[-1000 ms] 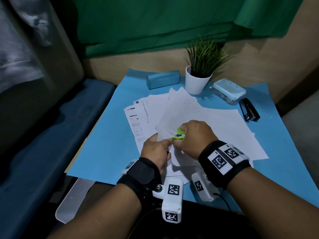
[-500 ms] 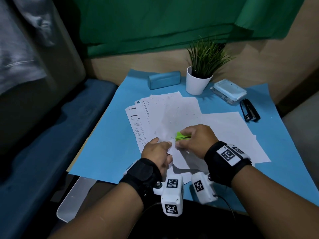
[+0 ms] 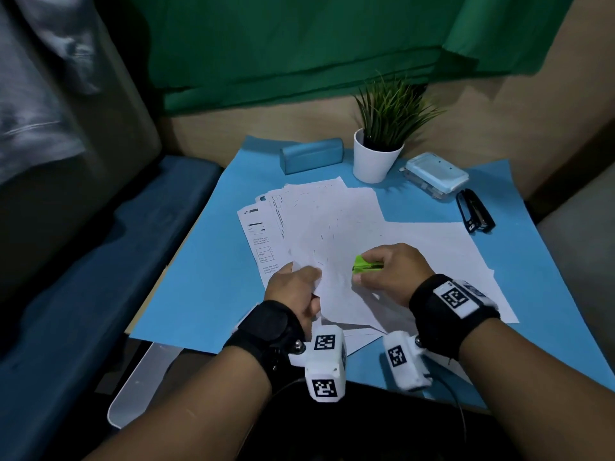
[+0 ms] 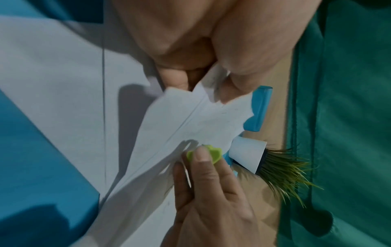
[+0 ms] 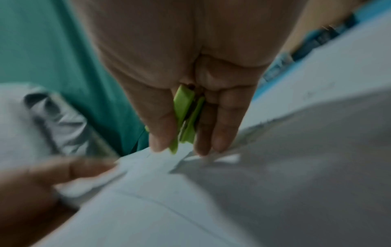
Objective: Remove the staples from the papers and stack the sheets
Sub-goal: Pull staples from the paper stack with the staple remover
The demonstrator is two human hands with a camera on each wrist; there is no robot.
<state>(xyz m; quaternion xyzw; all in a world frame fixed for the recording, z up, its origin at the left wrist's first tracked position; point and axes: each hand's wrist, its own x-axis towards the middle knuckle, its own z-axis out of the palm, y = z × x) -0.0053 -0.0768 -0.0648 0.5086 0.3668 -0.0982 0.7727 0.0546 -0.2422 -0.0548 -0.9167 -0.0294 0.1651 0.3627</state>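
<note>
White sheets [image 3: 336, 234] lie fanned over the blue mat [image 3: 206, 277]. My left hand [image 3: 301, 287] pinches the near corner of the top sheets [image 4: 203, 117] between thumb and fingers. My right hand [image 3: 389, 271] grips a lime-green staple remover [image 3: 365, 265], held between thumb and fingers just right of the left hand, above the paper. The left wrist view has the remover [image 4: 213, 152] under a fingertip of the right hand [image 4: 211, 192]. In the blurred right wrist view the remover [image 5: 187, 117] sits closed between the fingers, its tip just over the sheet edge [image 5: 160, 167]. No staple is visible.
At the back of the mat stand a white pot with a green plant [image 3: 377, 158], a blue case [image 3: 311, 155] and a pale blue box [image 3: 434, 176]. A black stapler [image 3: 474, 212] lies at the right. More white sheets [image 3: 449, 254] spread to the right.
The raised top sheet has come down flatter over the pile. My right hand with the staple remover has drawn a little to the right, away from the left hand, which keeps its pinch.
</note>
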